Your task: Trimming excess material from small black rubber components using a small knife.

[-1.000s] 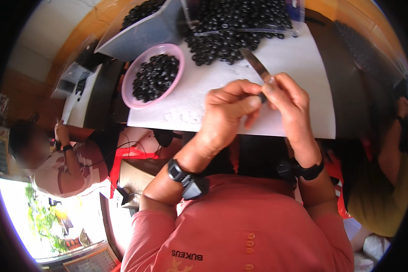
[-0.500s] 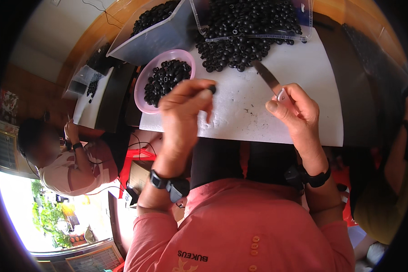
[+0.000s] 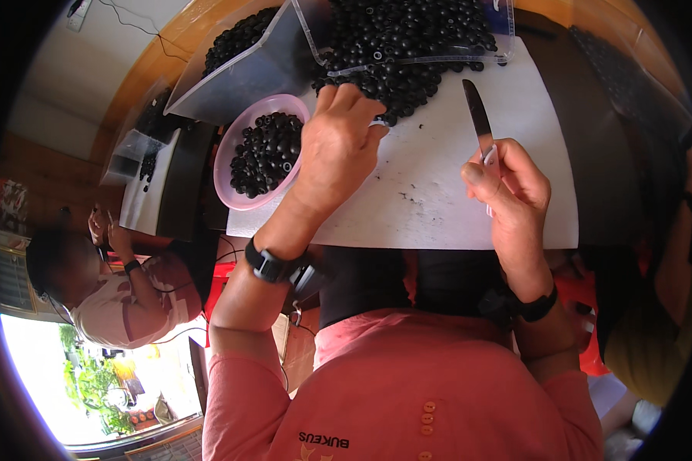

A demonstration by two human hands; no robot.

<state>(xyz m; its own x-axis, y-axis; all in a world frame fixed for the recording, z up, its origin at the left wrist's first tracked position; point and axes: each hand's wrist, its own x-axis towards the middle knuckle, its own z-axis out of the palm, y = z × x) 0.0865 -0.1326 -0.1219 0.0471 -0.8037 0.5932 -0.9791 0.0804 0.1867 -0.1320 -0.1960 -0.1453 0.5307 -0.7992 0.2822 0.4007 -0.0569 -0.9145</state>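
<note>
My right hand (image 3: 511,180) is wrapped round a knife (image 3: 480,119) with a pale pink handle, its dark blade pointing up and away from me. At the near edge of a heap of small black ring-like beads (image 3: 415,83), my left hand (image 3: 342,134) reaches in with bent fingers. Thumb and forefinger are apart, a black piece just beyond their tips; the other fingertips are partly hidden. Left of that hand, a pink oval bowl (image 3: 221,173) holds many similar black pieces (image 3: 265,154).
A clear plastic bin (image 3: 407,61) of black pieces lies tipped at the back, another tub (image 3: 246,81) beside it. Dark crumbs (image 3: 407,196) dot the white sheet (image 3: 454,223). One person (image 3: 131,284) sits at the left, another (image 3: 661,307) at the right edge.
My left hand has moved away from me to the heap; the black piece earlier at its fingertips no longer shows there. The knife in my right hand has turned more upright.
</note>
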